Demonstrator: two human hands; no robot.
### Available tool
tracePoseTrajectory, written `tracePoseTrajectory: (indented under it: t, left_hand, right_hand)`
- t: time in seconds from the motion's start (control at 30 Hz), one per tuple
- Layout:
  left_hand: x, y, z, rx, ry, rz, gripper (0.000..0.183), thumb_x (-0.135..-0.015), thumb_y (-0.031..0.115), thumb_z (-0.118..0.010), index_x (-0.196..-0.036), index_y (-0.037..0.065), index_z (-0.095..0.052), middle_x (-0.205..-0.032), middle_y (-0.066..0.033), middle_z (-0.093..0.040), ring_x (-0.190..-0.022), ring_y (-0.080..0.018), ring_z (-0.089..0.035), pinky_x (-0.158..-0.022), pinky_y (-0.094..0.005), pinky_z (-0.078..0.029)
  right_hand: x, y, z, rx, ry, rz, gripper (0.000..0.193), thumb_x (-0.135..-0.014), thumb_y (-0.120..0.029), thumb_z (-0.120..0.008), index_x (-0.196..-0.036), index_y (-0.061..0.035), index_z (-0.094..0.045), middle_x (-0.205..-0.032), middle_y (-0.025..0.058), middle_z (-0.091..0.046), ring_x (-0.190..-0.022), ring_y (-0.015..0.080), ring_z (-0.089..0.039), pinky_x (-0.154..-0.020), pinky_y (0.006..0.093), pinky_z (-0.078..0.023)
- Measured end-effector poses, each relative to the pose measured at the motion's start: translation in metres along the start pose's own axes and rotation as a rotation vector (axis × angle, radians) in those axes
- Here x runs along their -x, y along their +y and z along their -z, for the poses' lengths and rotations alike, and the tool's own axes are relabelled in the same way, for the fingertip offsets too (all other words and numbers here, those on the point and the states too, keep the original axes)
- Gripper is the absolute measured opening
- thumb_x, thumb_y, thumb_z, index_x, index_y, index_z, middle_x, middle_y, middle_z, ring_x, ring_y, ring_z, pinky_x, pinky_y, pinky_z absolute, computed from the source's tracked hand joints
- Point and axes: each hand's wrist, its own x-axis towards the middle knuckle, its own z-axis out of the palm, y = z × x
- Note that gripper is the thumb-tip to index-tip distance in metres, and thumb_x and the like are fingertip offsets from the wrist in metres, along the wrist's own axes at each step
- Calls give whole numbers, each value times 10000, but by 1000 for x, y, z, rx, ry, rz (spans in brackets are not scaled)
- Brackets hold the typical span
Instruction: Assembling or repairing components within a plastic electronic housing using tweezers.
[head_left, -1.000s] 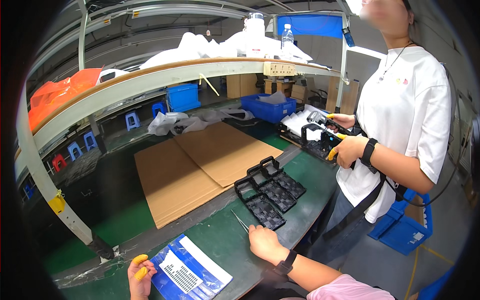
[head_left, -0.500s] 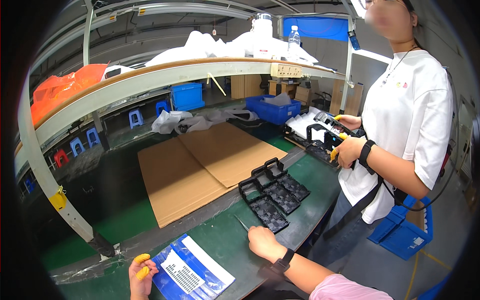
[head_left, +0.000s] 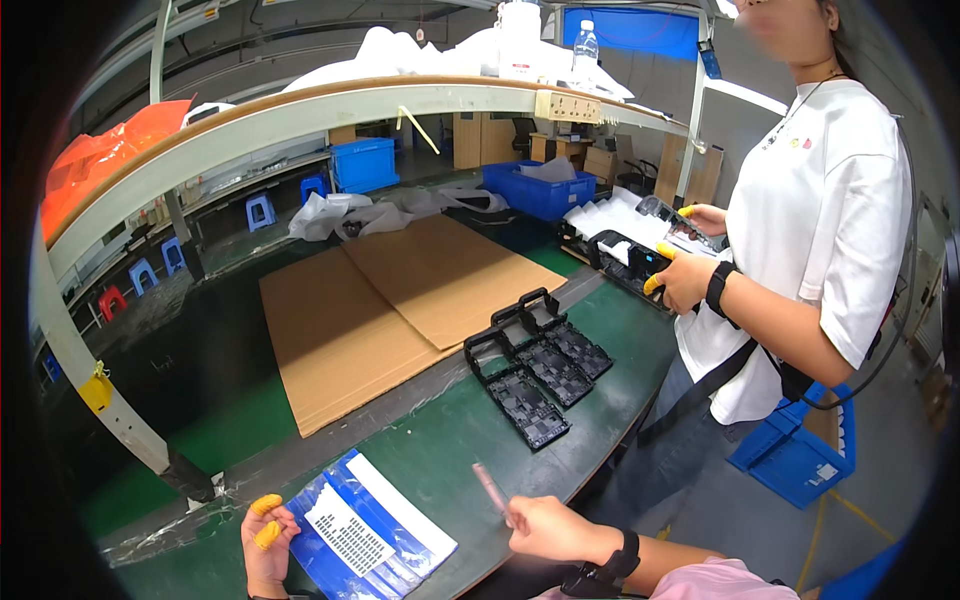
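Observation:
My right hand [head_left: 552, 528] is closed on a slim, pinkish tool that looks like tweezers [head_left: 490, 488], blurred and pointing up and away over the table. My left hand [head_left: 268, 545], with yellow finger cots on two fingertips, is at the left edge of a blue plastic bag [head_left: 318, 540]. Its fingers are curved and apart, and whether they touch the bag is unclear. On the bag lies a white sheet with rows of small dark stickers [head_left: 350, 535]. Beyond my right hand, three black plastic housings [head_left: 530, 408] with raised frames lie side by side.
A flattened cardboard sheet [head_left: 390, 320] covers the middle of the green table [head_left: 440, 455]. A co-worker [head_left: 810, 230] stands at the right, holding a black housing [head_left: 625, 255]. A shelf [head_left: 370, 108] spans the table above. A blue crate [head_left: 800, 450] stands on the floor at right.
My right hand has drawn back from the nearest housing toward me, turning the tool upward. My left hand stays beside the bag. The whole view has shifted slightly; the co-worker's housing is tilted differently.

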Motion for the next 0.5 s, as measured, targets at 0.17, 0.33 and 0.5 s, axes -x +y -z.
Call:
tracePoseTrajectory:
  t: [0.17,0.33,0.5]
  left_hand:
    - [-2,-2,2,0,9,-17,405,-741,134,-648,-1088,-14,-502,-854,-108,-579,-750,-168,-575,-677,-275,-509]
    - [-4,-3,6,8,41,-23,392,-751,131,-635,-1093,-7,-502,-859,-102,-575,-744,-163,-573,-679,-274,-509]
    - [-3,0,1,48,62,-35,389,-753,138,-631,-1094,0,-505,-855,-95,-574,-731,-160,-570,-673,-271,-504]
  right_hand:
    - [-4,12,23,-53,170,69,87,-671,-39,-533,-742,7,-511,-605,102,-529,-550,172,-553,-544,274,-439]
    - [-17,17,47,-103,457,194,63,-675,0,-564,-737,8,-571,-694,60,-562,-557,109,-554,-522,236,-438]
    - [-22,23,48,-619,329,76,38,-767,-13,-549,-773,23,-562,-728,70,-564,-634,150,-607,-568,247,-497]
